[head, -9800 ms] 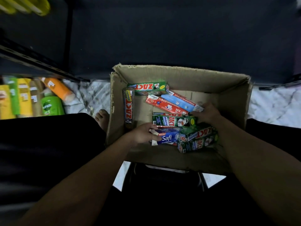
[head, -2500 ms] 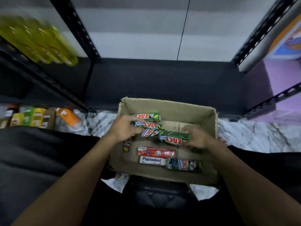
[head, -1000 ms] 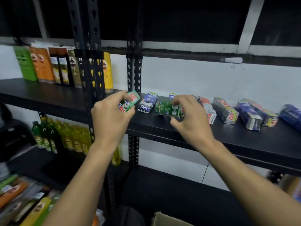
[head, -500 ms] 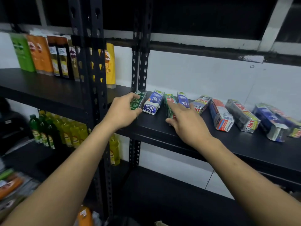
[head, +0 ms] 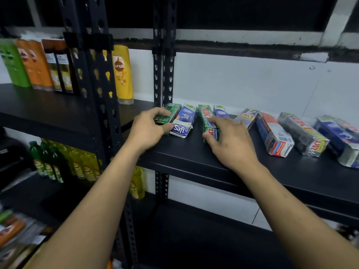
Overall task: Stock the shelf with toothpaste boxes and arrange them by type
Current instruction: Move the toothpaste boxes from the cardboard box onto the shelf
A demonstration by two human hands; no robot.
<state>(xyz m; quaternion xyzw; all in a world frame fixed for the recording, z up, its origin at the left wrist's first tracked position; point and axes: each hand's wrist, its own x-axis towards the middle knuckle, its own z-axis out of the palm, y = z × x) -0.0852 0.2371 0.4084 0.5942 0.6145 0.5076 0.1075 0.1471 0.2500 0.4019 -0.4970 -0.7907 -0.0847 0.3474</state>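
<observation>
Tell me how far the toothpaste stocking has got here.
Done: a row of boxes lies on the shelf. In hand: the left hand grips a green box; the right hand presses a green Zact box. Left: grouping, since a Safi box separates them.

Your left hand (head: pixel 147 131) covers the near end of the green box (head: pixel 169 113) it grips. Your right hand (head: pixel 231 144) hides most of the small blue box (head: pixel 220 112). The last blue box (head: pixel 342 136) runs off the right edge. The lower-left packets (head: pixel 11 230) are blurred.
</observation>
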